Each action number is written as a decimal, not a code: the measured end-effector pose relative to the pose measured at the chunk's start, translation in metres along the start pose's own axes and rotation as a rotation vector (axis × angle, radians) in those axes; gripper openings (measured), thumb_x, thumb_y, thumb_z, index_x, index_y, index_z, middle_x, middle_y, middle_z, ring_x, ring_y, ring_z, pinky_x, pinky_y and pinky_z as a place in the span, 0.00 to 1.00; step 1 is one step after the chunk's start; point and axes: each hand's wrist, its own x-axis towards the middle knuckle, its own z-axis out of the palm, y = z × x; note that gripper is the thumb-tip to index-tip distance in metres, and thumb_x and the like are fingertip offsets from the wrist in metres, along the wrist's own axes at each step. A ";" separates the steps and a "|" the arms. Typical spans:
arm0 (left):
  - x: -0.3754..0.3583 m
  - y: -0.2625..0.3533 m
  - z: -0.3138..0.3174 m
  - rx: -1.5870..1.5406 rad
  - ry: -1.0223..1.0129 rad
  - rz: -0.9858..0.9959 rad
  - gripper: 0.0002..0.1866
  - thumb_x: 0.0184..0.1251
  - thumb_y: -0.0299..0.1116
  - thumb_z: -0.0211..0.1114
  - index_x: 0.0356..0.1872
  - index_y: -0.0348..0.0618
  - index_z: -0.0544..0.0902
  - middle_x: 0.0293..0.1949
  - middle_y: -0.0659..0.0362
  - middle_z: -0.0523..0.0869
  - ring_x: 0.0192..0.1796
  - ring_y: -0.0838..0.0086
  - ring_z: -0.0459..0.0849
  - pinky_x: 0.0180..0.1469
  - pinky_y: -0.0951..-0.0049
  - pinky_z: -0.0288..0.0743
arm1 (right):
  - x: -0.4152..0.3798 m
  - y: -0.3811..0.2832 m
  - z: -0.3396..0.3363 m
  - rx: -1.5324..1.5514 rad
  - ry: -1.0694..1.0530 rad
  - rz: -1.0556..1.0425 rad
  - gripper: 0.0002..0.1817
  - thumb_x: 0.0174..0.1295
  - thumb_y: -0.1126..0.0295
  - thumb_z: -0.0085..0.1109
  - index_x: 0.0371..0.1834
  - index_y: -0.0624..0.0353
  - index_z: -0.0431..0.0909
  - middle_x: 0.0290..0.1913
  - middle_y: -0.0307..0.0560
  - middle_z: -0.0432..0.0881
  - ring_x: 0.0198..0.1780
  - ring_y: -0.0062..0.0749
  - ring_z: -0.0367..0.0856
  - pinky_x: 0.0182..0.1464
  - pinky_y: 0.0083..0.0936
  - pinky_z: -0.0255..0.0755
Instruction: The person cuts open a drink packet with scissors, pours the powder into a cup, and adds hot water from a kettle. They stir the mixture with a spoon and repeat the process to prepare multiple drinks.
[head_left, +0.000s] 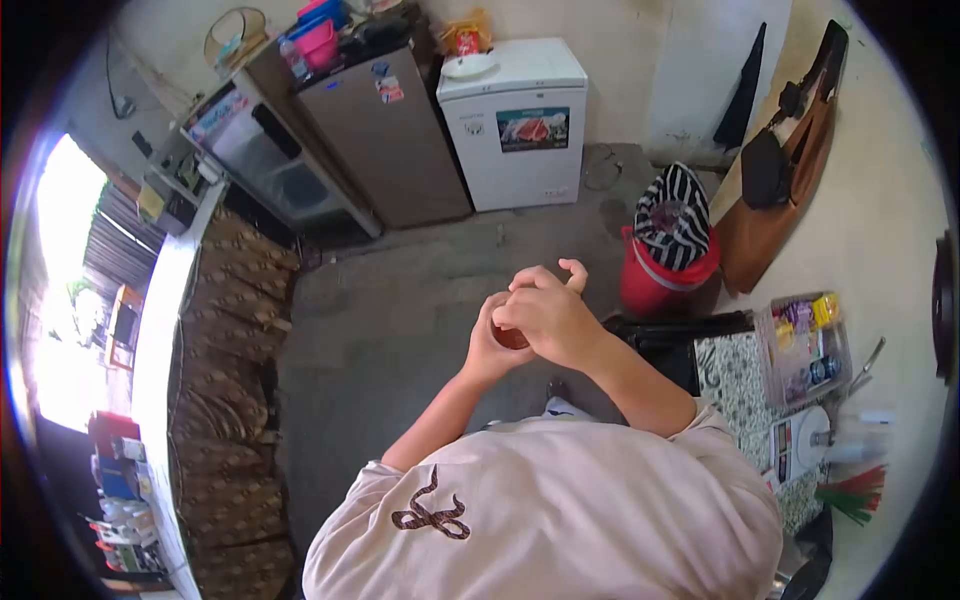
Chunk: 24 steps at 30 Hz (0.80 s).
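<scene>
Both of my hands are together in front of my chest, in the middle of the view. My left hand [487, 345] is curled round a small reddish-brown round thing [512, 337], perhaps a small container; its sides are mostly hidden by the fingers. Over its top lies my right hand [550, 318], with the fingers bent and one finger raised. Whether the right fingers grip anything is hidden.
A white chest freezer [520, 75] and a grey fridge [385, 140] stand at the back wall. On the right are a red bin [655, 285] and a patterned table [730, 375] with a plastic box [805, 350] and a scale [790, 445]. A curtained counter [165, 330] runs along the left.
</scene>
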 end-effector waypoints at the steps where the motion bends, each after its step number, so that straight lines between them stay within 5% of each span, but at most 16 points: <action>1: 0.017 0.006 0.006 -0.019 0.077 -0.014 0.38 0.37 0.26 0.74 0.54 0.39 0.64 0.47 0.58 0.73 0.51 0.74 0.73 0.55 0.72 0.68 | 0.007 0.017 -0.004 -0.042 0.010 -0.013 0.10 0.44 0.73 0.58 0.27 0.39 0.75 0.28 0.24 0.74 0.46 0.22 0.72 0.52 0.55 0.45; 4: 0.068 0.001 0.001 0.254 0.105 0.055 0.39 0.37 0.27 0.75 0.54 0.38 0.64 0.48 0.58 0.73 0.52 0.73 0.73 0.55 0.71 0.68 | 0.025 0.054 -0.026 -0.041 -0.172 0.037 0.10 0.45 0.73 0.58 0.28 0.38 0.75 0.29 0.23 0.74 0.47 0.22 0.72 0.52 0.55 0.45; 5: 0.078 0.000 0.007 0.115 0.140 -0.011 0.40 0.37 0.30 0.77 0.54 0.38 0.64 0.48 0.57 0.74 0.51 0.72 0.74 0.55 0.71 0.68 | 0.023 0.069 -0.023 0.049 -0.098 0.010 0.11 0.46 0.72 0.58 0.29 0.37 0.75 0.30 0.23 0.74 0.48 0.21 0.71 0.53 0.56 0.45; 10: 0.133 -0.045 -0.021 0.634 0.045 0.108 0.38 0.40 0.30 0.76 0.54 0.40 0.64 0.48 0.56 0.75 0.51 0.71 0.75 0.54 0.70 0.69 | 0.039 0.124 -0.003 0.096 0.057 -0.024 0.12 0.48 0.73 0.56 0.31 0.36 0.76 0.30 0.24 0.73 0.49 0.19 0.70 0.53 0.57 0.45; 12: 0.149 -0.054 -0.023 0.243 0.159 0.040 0.37 0.42 0.29 0.75 0.55 0.40 0.64 0.48 0.57 0.75 0.51 0.71 0.75 0.54 0.71 0.70 | 0.043 0.143 0.009 0.031 -0.016 -0.023 0.11 0.47 0.72 0.57 0.31 0.38 0.75 0.33 0.24 0.74 0.52 0.20 0.68 0.53 0.59 0.47; 15: 0.180 -0.061 -0.037 0.075 0.227 -0.139 0.35 0.43 0.29 0.74 0.54 0.41 0.65 0.48 0.58 0.75 0.50 0.72 0.75 0.53 0.71 0.70 | 0.050 0.171 0.031 0.067 0.065 -0.064 0.10 0.49 0.72 0.57 0.31 0.37 0.74 0.31 0.24 0.72 0.51 0.19 0.68 0.54 0.60 0.46; 24: 0.319 -0.121 -0.100 0.222 -0.137 -0.088 0.41 0.33 0.26 0.77 0.55 0.41 0.65 0.52 0.58 0.71 0.52 0.71 0.74 0.54 0.71 0.70 | 0.077 0.241 0.069 -0.170 0.208 0.068 0.08 0.51 0.68 0.57 0.30 0.34 0.74 0.35 0.21 0.74 0.49 0.16 0.70 0.54 0.56 0.45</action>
